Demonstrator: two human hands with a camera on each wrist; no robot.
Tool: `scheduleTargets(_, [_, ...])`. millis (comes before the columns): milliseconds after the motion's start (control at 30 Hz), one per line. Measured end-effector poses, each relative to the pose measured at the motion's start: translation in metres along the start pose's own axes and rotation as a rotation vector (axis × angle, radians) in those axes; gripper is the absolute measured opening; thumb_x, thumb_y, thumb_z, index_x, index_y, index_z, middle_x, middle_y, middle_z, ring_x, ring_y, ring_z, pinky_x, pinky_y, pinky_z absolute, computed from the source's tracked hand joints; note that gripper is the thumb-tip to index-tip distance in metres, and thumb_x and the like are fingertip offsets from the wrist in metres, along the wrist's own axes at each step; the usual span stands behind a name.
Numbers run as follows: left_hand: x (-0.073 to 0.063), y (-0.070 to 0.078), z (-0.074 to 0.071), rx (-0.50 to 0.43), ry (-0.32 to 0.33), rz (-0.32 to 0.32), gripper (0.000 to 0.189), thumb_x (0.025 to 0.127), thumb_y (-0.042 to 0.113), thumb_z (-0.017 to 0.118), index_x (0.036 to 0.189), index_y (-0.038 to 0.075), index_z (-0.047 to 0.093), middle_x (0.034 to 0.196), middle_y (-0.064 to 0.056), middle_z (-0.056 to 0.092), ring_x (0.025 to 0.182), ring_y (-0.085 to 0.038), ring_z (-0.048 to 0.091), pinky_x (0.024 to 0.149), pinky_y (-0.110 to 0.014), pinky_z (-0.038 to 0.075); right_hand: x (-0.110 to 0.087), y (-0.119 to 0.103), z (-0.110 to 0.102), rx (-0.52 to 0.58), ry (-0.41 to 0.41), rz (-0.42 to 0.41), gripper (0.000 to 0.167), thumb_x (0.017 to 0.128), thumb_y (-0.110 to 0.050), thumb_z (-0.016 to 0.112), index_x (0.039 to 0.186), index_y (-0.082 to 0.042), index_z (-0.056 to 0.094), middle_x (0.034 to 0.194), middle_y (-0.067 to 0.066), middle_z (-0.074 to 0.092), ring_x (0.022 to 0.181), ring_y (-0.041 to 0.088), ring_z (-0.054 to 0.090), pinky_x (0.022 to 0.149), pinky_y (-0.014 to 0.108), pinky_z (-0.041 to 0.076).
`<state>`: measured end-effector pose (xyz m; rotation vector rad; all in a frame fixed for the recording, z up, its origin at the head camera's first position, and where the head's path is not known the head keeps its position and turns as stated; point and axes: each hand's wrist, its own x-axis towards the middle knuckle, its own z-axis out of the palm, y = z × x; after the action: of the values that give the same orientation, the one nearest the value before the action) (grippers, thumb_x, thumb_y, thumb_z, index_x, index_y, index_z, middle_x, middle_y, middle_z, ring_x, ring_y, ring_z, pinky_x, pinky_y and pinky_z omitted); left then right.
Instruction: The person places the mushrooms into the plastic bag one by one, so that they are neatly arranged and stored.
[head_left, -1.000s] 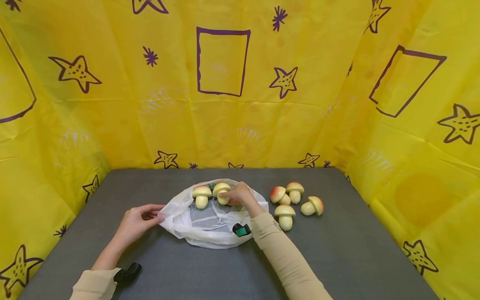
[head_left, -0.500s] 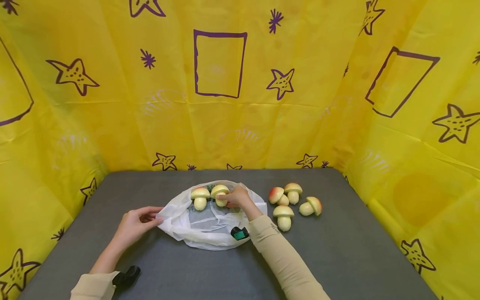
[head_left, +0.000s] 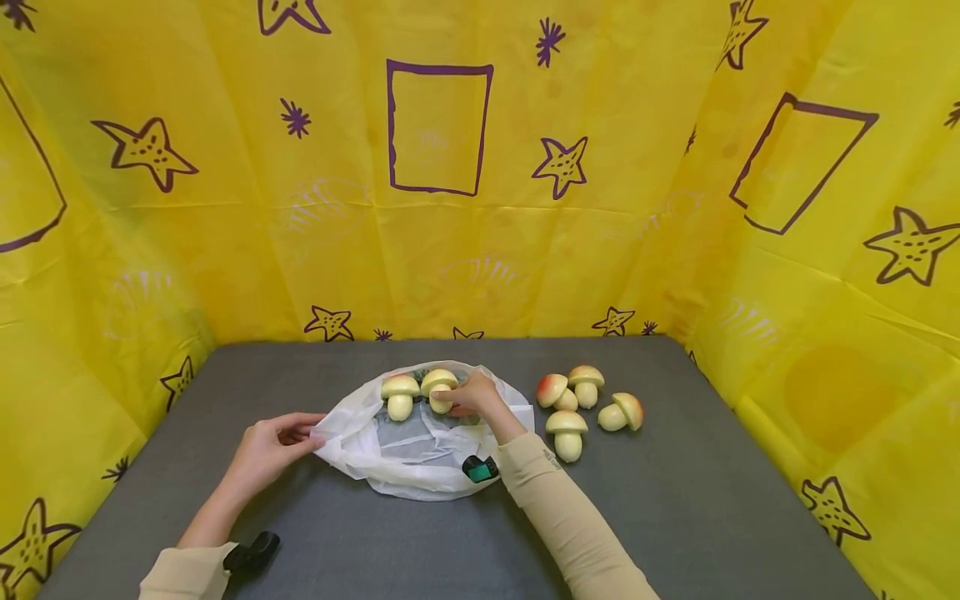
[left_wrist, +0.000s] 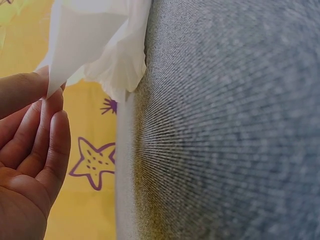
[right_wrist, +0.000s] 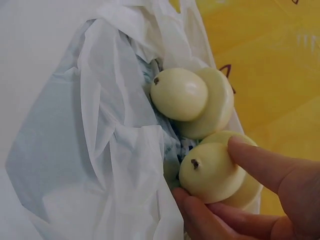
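A white plastic bag [head_left: 352, 433] lies spread on the grey table with its mouth open toward me. My left hand [head_left: 264, 450] pinches the bag's left edge between thumb and fingers; the left wrist view shows the thin film [left_wrist: 85, 40] caught at the fingertips. Inside the bag, my right hand [head_left: 480, 395] holds a toy mushroom [head_left: 439, 385] by its stem. Left of it rests a second toy mushroom [head_left: 401, 397], pale with a reddish cap. In the right wrist view the held mushroom [right_wrist: 212, 172] sits between thumb and fingers, close beside the other mushroom [right_wrist: 180, 95].
Several more toy mushrooms [head_left: 567, 435] lie on the grey table [head_left: 420, 550] to the right of the bag. Yellow cloth [head_left: 442, 267] with purple drawings hangs behind and along both sides. Each wrist bears a dark camera mount [head_left: 253, 553].
The head view has shifted slightly. Both hands keep their places, the left at the bag's edge and the right on the mushroom inside it.
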<state>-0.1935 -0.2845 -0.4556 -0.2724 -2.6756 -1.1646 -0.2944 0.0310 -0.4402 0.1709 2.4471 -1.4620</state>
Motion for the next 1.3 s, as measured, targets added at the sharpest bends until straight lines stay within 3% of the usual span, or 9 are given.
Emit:
scheduleTargets(167, [0.0001,0.0027,-0.0011,0.013,0.009,0.015,0.032,0.078,0.024,0.078,0.107,0.011,0.071,0.088,-0.004,0.072,0.07,-0.001,0.06,0.063,-0.018,0.051,-0.0033,0.0003,-0.0008,0.031,-0.026,-0.002,0.042,0.076,-0.026,0.081,0.094,0.008,0.067,0.087,0.017,0.068,0.078,0.029,0.071,0.067,0.03,0.057])
scheduleTargets(467, [0.001,0.0032,-0.0031,0.007,0.001,-0.001,0.034,0.078,0.025,0.078,0.108,0.01,0.071,0.089,-0.006,0.071,0.071,-0.001,0.06,0.063,-0.018,0.051,-0.006,0.003,-0.0017,0.03,-0.038,-0.02,0.038,0.076,-0.023,0.08,0.097,0.007,0.07,0.088,0.019,0.071,0.08,0.027,0.071,0.068,0.028,0.057])
scheduleTargets(967, [0.0006,0.0042,-0.0039,-0.001,0.006,0.007,0.034,0.078,0.025,0.078,0.108,0.011,0.071,0.09,-0.006,0.072,0.071,-0.001,0.06,0.063,-0.018,0.051,-0.0068,0.0056,0.0001,-0.028,-0.013,-0.034,0.032,0.072,-0.027,0.083,0.081,0.002,0.072,0.076,0.016,0.072,0.068,0.022,0.071,0.062,0.027,0.056])
scheduleTargets(1300, [0.001,0.0044,-0.0029,0.006,0.011,0.031,0.033,0.078,0.022,0.078,0.108,0.01,0.071,0.09,-0.006,0.072,0.07,0.0,0.06,0.063,-0.018,0.051,-0.0056,0.0069,0.001,-0.112,-0.014,-0.064,0.032,0.072,-0.032,0.083,0.078,-0.002,0.074,0.077,0.015,0.072,0.068,0.022,0.07,0.057,0.024,0.052])
